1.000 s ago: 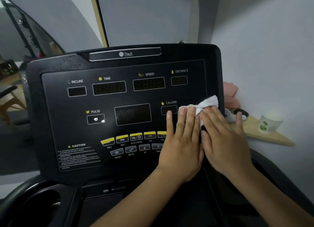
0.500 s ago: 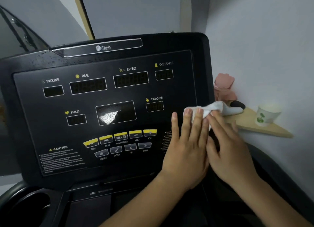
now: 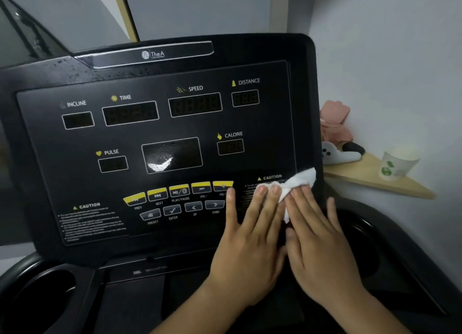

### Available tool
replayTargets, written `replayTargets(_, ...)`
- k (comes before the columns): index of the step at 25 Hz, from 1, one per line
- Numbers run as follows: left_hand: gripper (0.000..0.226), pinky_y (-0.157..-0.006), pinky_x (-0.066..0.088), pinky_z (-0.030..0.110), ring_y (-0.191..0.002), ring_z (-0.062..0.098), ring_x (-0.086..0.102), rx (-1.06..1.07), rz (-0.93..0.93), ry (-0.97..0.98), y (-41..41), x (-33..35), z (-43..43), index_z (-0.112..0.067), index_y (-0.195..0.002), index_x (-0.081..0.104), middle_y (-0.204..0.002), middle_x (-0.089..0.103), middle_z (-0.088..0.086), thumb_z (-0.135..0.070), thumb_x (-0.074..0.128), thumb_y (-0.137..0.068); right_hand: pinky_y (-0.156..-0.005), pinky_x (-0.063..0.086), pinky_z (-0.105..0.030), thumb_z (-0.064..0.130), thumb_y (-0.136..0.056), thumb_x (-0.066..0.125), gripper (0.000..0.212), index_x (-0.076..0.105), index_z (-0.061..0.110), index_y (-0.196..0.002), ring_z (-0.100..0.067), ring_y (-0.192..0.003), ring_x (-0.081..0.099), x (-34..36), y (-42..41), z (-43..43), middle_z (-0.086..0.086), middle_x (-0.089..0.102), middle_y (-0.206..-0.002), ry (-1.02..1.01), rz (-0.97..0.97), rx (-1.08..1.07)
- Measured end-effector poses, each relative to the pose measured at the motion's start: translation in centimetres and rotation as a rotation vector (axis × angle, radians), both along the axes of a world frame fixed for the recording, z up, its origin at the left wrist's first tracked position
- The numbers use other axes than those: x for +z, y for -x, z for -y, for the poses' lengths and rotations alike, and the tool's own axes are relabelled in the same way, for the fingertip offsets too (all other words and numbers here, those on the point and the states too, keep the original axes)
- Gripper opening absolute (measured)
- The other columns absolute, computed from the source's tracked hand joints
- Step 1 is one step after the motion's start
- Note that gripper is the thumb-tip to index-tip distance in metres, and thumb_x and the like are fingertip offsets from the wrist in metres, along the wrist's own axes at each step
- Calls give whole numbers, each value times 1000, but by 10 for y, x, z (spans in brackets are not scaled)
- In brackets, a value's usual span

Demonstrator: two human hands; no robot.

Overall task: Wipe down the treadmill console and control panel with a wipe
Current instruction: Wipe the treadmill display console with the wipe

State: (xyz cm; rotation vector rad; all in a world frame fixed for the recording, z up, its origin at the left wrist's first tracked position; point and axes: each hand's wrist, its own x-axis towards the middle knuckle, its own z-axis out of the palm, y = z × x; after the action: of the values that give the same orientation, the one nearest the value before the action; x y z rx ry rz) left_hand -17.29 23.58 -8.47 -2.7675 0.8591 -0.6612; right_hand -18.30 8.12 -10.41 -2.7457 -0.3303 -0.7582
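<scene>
Hands (image 3: 250,246) (image 3: 322,256) flatten wipe (image 3: 298,181) on console (image 3: 265,123); cup (image 3: 397,163) on shelf (image 3: 370,181) beside.

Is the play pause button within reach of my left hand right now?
Probably yes. The left hand lies flat just right of the play/pause button, with nothing blocking the way.

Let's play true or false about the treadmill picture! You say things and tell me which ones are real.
1. Both the left hand and the right hand press flat on a white wipe. True.
2. The wipe sits on the INCLINE window. False: it lies at the lower right of the console, beside a CAUTION label.
3. A paper cup stands on the wooden shelf. True.
4. The top button row is red. False: the buttons are yellow.
</scene>
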Motion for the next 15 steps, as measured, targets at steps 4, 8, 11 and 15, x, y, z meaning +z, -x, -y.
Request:
replayTargets(4, 64, -112, -3, 70, -150, 27, 10, 25, 81, -23, -15, 17, -14, -9, -152, 28, -161, 17, 12, -48, 34, -101, -113, 20, -62, 26, -92, 29, 57, 37, 5, -144, -21, -147, 20, 24, -15, -8, -12, 34, -154, 104, -2, -35)
replayTargets(8, 64, -112, -1, 70, -150, 28, 6, 65, 3, 34, -6, 12, -19, -8, -152, 25, -162, 14, 12, -48, 28, -102, -113, 19, -63, 26, -92, 28, 58, 31, 7, -147, -21, -148, 16, 21, -10, -17, -10, 28, -156, 131, -30, -50)
replayTargets(11, 64, -111, 4, 73, -150, 26, 12, 60, -21, 39, 8, -1, -37, -10, -151, 33, -161, 19, 10, -47, 37, -98, -110, 22, -65, 26, -90, 29, 58, 36, 7, -145, -23, -146, 21, 4, 8, -23, -11, 35, -154, 160, -54, -27)
replayTargets(15, 60, -111, 0, 72, -149, 24, 16, 117, 47, 101, -4, 17, -43, -13, -151, 33, -160, 24, 8, -46, 33, -101, -114, 12, -64, 31, -97, 24, 55, 35, 8, -145, -19, -147, 17, 33, -13, -40, -8, 32, -155, 163, -63, -44)
